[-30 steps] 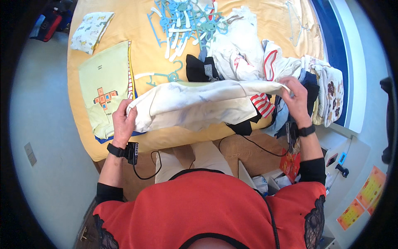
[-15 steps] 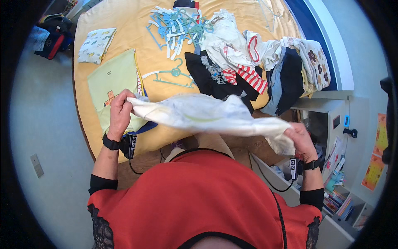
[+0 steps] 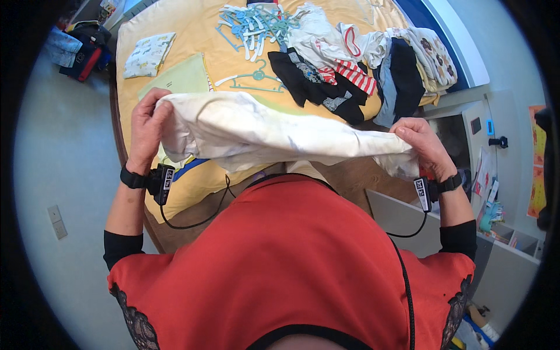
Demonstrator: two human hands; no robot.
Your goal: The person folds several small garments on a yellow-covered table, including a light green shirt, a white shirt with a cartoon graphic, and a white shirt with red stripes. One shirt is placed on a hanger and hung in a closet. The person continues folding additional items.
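White cloth (image 3: 274, 137) is held stretched between the left hand (image 3: 146, 125) and right hand (image 3: 423, 143), both closed on its ends, near the yellow-covered bed (image 3: 192, 35).

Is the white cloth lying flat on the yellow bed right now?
No, the white cloth is held up off the yellow bed, stretched between the left hand and the right hand.

I see a cream-white garment (image 3: 274, 137), yellow bedspread (image 3: 192, 23), pale blue hangers (image 3: 254, 20), a red-and-white striped top (image 3: 356, 76), and black clothing (image 3: 303, 76).
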